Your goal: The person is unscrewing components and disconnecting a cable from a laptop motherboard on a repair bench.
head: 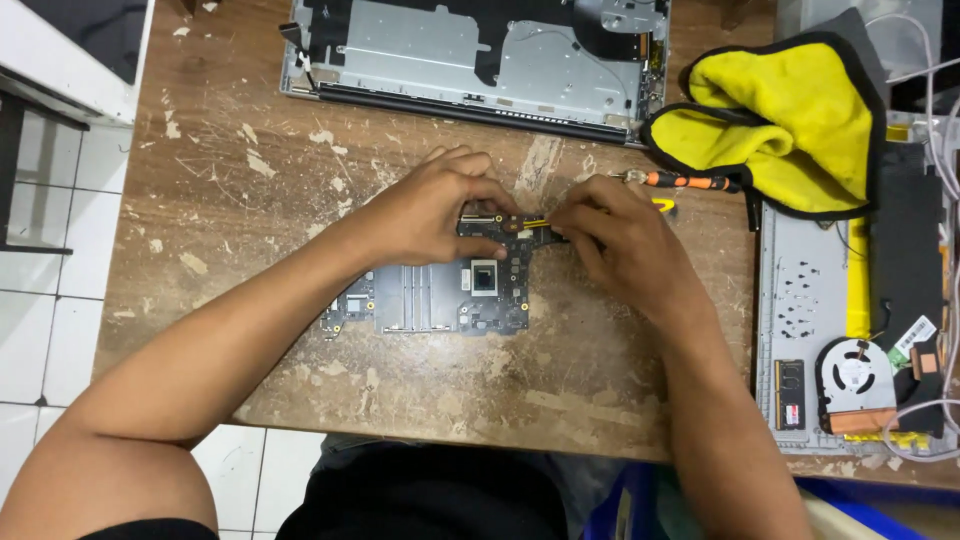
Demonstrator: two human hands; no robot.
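Centrally, on a worn wooden table (250, 190), a dark circuit board (440, 295) lies flat, with a square chip (484, 277) toward its right part and a ribbed grey panel (415, 297) to the chip's nine o'clock. The person's left hand (425, 210) rests on the board's upper edge, at about twelve o'clock from the chip; its fingers are curled narrow and press down on the board's top rim, holding it in place. The right hand (610, 240) sits at about two o'clock from the chip, fingers pinched tight around a thin yellow-and-dark tool (536, 224) whose tip points toward nine o'clock and meets the board's upper right corner, just beside the left fingertips. The two hands are near each other, almost touching over that corner.

At twelve o'clock from the board, well apart, an opened laptop shell (480, 60) shows bare grey metal inside. At two o'clock lies a yellow cloth (790, 120) with a dark border, and an orange-handled screwdriver (690, 181) lies just beside its lower left edge, close behind the right hand. At three o'clock, at the table's right side, a second grey laptop base (800, 290) holds a round fan (855, 370) and a small memory stick (789, 395). White cables (935, 110) run along the far right edge.
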